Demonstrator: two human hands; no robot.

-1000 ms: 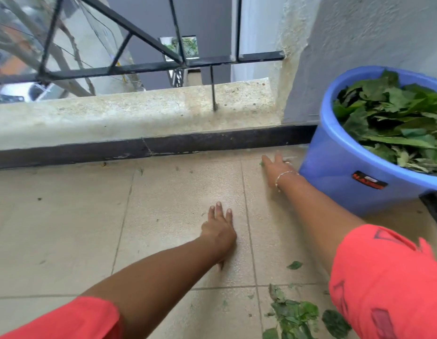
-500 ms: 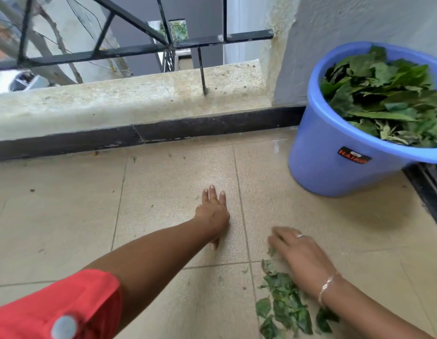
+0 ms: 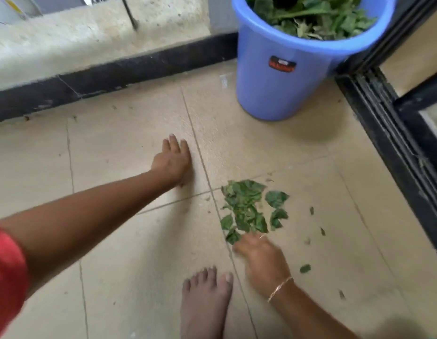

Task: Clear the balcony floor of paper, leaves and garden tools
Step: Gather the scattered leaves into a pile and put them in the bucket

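Observation:
A small heap of torn green leaves (image 3: 246,206) lies on the beige tiled floor (image 3: 114,155). My right hand (image 3: 261,258), a bracelet on its wrist, lies palm down on the tiles just below the heap, its fingertips at the nearest leaves. My left hand (image 3: 172,162) rests flat on the floor to the upper left of the heap, fingers straight. A blue plastic bucket (image 3: 281,77) full of green leaves stands at the back right. A few loose leaf bits (image 3: 305,268) lie right of my right hand.
A black sliding-door track (image 3: 393,133) runs along the right edge. A concrete kerb with a black skirting (image 3: 114,72) closes off the far side. A bare foot (image 3: 205,299) stands on the tiles just left of my right hand.
My right hand has drawn back from beside the bucket, sweeping leaves toward me, and now sits below the heap. The view has tipped down. My left hand has stayed planted.

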